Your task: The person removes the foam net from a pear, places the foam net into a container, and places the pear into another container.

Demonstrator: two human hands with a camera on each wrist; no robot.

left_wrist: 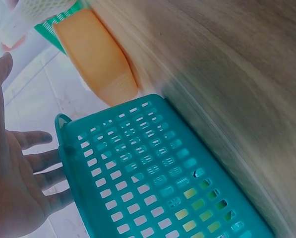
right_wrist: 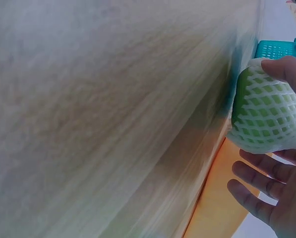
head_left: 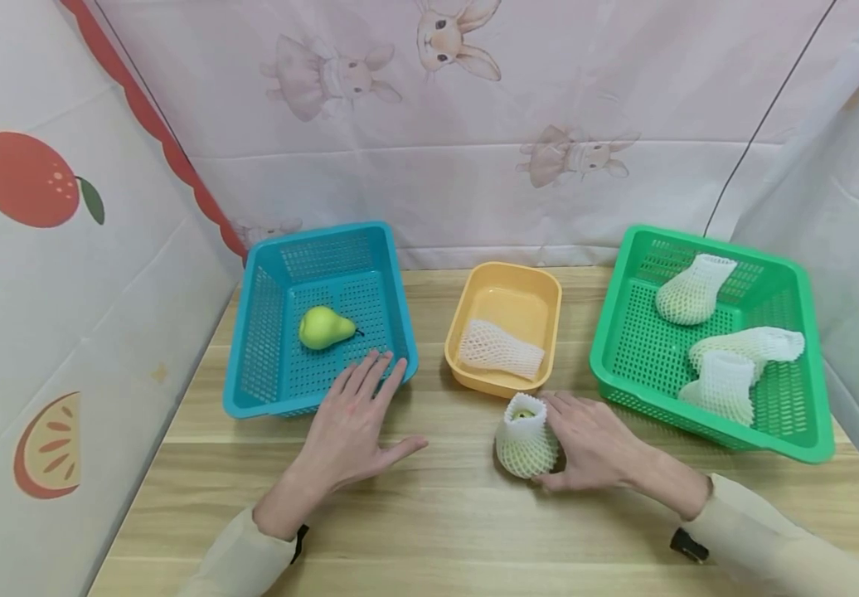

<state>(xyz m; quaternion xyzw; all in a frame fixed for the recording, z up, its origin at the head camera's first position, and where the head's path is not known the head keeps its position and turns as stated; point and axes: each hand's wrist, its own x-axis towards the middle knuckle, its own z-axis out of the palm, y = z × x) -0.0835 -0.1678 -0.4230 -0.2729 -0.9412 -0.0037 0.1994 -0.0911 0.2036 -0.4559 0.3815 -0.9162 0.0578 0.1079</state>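
Reader: What occupies the near ground?

Author: Two hands over a wood-grained surface. Right hand: thumb and fingers curved about one side of a netted pear, grasping it. Left hand: fingers spread, holding nothing, reaching over the near rim of the blue basket; whether they touch the rim cannot be told.

Reader: Where exactly is the netted pear?

Author: At the surface, just on the near side of the yellow tray, the mouth of its net facing up and the stem end showing inside. Whether the surface bears its weight is unclear.

Reader: Which step does this represent?

Author: Judged from the arrangement, the handling of one sleeved fruit between the two baskets.

Reader: And beyond?

Author: In the tray, a loose net sleeve; in the blue basket, one bare pear; in the green basket, three wrapped pears. Behind all, a printed cloth.

Reader: What would the next move call for?

Author: Probably a light, steady grasp, lest the net slip: the free hand brought across if the sleeve needs shifting, or a lift clear of the green rim if the fruit joins the three.
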